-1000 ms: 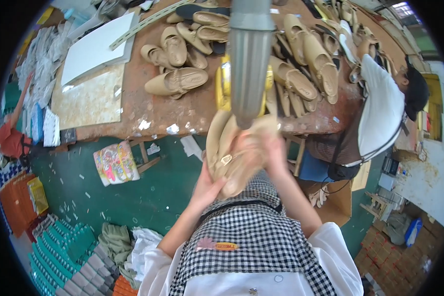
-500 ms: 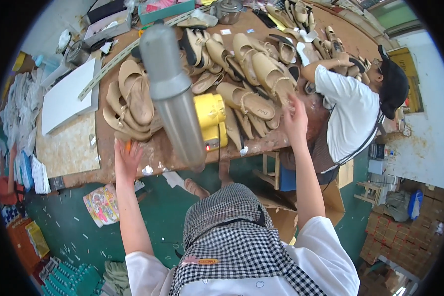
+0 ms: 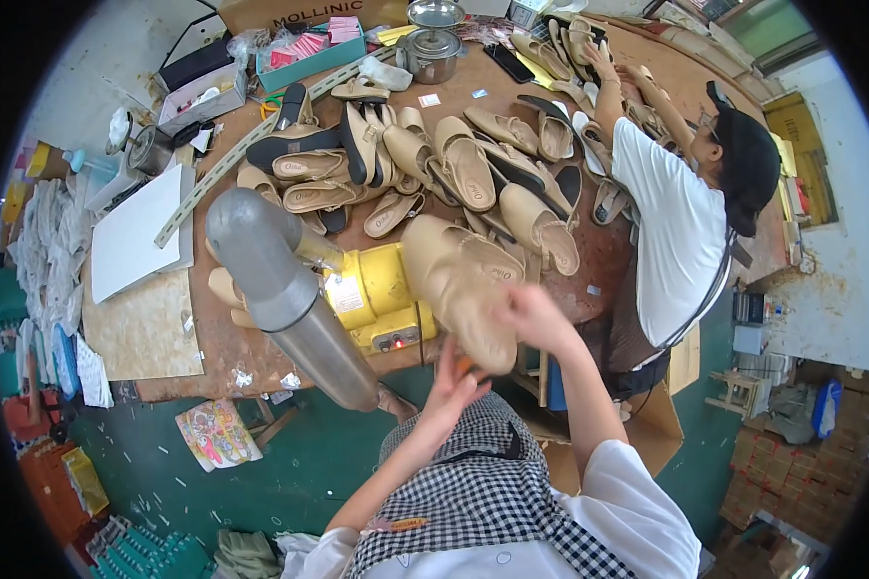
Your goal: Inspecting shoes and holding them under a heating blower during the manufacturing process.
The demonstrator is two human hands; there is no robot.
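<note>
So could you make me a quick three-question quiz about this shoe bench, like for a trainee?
1. True or false: the right hand holds a beige slip-on shoe.
2. The boxy machine beside the grey metal cylinder is: A red, B yellow, C blue?
3. What does the co-worker in the white shirt reach toward?

Key: 1 true; 2 B; 3 the beige shoes at the brown table's far edge.

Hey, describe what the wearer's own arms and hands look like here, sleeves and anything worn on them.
Both forearms are bare, coming out of short white sleeves. A black-and-white checked apron covers the front between them. The left hand and right hand wear no gloves; both are motion-blurred, so rings or other small items cannot be told.
</note>
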